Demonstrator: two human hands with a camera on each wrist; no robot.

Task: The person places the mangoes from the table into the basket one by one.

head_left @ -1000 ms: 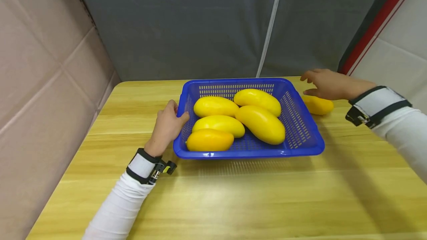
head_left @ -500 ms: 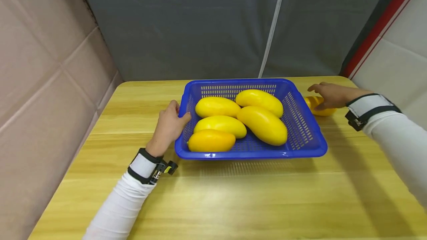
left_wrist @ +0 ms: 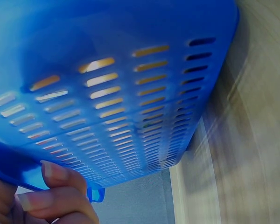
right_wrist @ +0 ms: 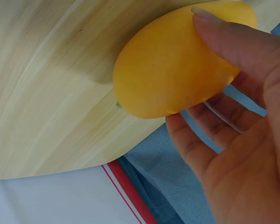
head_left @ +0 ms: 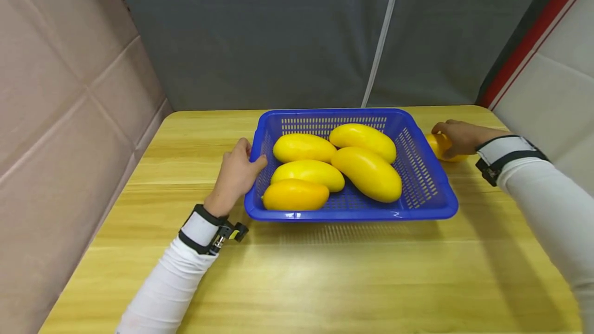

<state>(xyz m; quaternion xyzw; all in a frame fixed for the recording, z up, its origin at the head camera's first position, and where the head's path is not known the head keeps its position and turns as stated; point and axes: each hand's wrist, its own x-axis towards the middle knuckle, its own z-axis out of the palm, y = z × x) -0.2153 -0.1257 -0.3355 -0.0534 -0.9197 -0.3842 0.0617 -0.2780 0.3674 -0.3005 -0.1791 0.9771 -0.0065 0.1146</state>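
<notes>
A blue plastic basket (head_left: 352,215) with slotted walls sits at the middle of the table in the head view. Several yellow mangoes (head_left: 368,174) lie in it, one at the front left more orange. My left hand (head_left: 236,169) grips the basket's left rim, thumb over the inside; in the left wrist view its fingers (left_wrist: 60,198) curl below the rim. Beyond the basket's right side, my right hand (head_left: 464,137) holds an orange-yellow mango (right_wrist: 163,65) lying at the tabletop. The right wrist view has the thumb on one side of the fruit and fingertips along the other.
The pale wooden table (head_left: 352,282) ends at a grey curtain (head_left: 278,35) behind the basket. A padded pinkish wall (head_left: 60,97) borders the left, and a white panel with a red stripe (head_left: 538,35) stands at the right.
My right hand has come down onto the mango beside the basket, and its thumb and fingers have closed around it. The left hand keeps its place on the rim.
</notes>
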